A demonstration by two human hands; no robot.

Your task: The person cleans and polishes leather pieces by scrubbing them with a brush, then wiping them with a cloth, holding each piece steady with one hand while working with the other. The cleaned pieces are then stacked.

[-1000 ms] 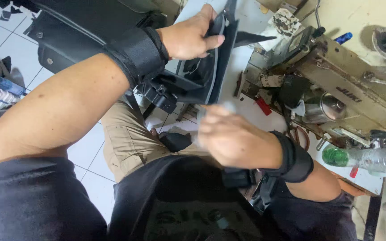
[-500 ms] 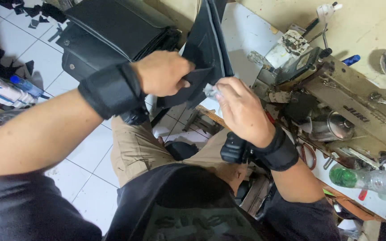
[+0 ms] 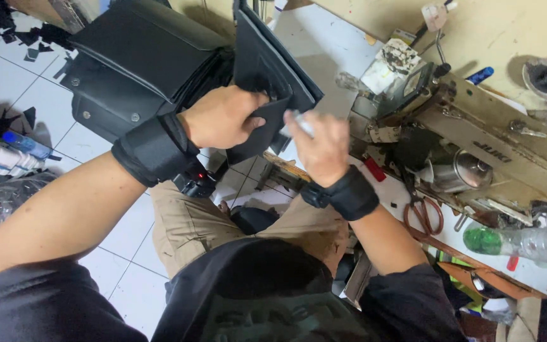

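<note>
Left hand (image 3: 223,117) clamped on the lower edge of a black leather panel (image 3: 267,69), fingers curled round the front, thumb side toward the body. Panel held upright and slightly tilted, rising from the fist toward the top of the view, its folded upper part well above the grip. Right hand (image 3: 321,149) just beside the panel's right edge, fingers closed round a small pale object (image 3: 302,123), blurred and too indistinct to name. Hands near each other, left a little higher, both wearing black wrist straps (image 3: 153,149). Behind the panel, on the tiled floor, a black leather saddlebag (image 3: 140,57) with rivets along its flap. To the right, a worn sewing machine (image 3: 476,139) on a white tabletop (image 3: 311,44); scissors (image 3: 422,212) with reddish handles lying near the machine's base, a clear plastic bottle (image 3: 527,244) with green cap further right.
</note>
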